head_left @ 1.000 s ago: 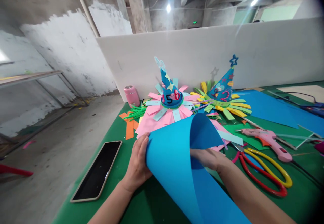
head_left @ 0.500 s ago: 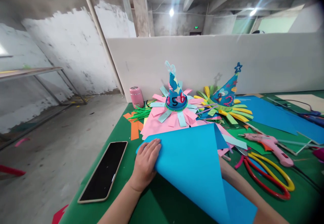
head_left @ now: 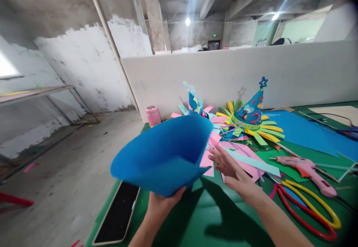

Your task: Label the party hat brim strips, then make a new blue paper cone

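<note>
The head-worn camera looks forward and down over the green table [head_left: 205, 211], with the left hand [head_left: 163, 204] and right hand [head_left: 234, 173] near it and the pale partition [head_left: 165, 73] crossing the far side.

My left hand [head_left: 165, 203] and right hand [head_left: 234, 170] are bare. Both forearms [head_left: 275, 213] are uncovered up to the near edge of view.

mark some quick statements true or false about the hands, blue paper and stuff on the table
1. The left hand holds the rolled blue paper. True.
2. The right hand is clenched in a fist. False: the right hand is open.
3. The glue gun is pink. True.
4. The phone has a brightly lit screen. False: the phone is dark.
5. A pink container stands left of the glue gun. True.
</note>
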Demonstrator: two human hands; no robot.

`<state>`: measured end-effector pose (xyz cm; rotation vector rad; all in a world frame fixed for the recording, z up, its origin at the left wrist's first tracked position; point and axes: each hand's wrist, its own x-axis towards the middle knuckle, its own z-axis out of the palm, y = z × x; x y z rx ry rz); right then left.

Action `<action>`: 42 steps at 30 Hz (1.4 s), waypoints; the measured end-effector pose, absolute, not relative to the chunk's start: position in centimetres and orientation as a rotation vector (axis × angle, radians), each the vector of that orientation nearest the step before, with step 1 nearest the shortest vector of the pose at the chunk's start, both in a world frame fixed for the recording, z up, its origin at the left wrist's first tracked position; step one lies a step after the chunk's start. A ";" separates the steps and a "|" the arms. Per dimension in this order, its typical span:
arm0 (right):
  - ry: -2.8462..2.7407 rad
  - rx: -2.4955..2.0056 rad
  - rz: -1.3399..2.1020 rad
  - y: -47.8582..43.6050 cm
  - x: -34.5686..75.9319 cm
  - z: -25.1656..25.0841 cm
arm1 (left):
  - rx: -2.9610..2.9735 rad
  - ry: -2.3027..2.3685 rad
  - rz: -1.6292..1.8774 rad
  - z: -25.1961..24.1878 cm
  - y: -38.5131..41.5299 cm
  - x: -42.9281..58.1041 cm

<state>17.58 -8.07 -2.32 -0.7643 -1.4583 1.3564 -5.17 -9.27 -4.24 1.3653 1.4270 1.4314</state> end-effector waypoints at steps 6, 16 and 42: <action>-1.462 -0.903 1.322 -7.5 14.9 -2.0 | 0.786 1.134 1.331 -2.8 -9.4 -3.0; -1.209 -0.968 1.458 -7.3 15.2 -3.1 | 0.552 0.842 1.167 -4.2 -10.0 -1.6; -1.202 -1.003 1.447 -8.4 17.5 -4.6 | 0.627 0.834 1.594 -2.0 -10.5 -7.7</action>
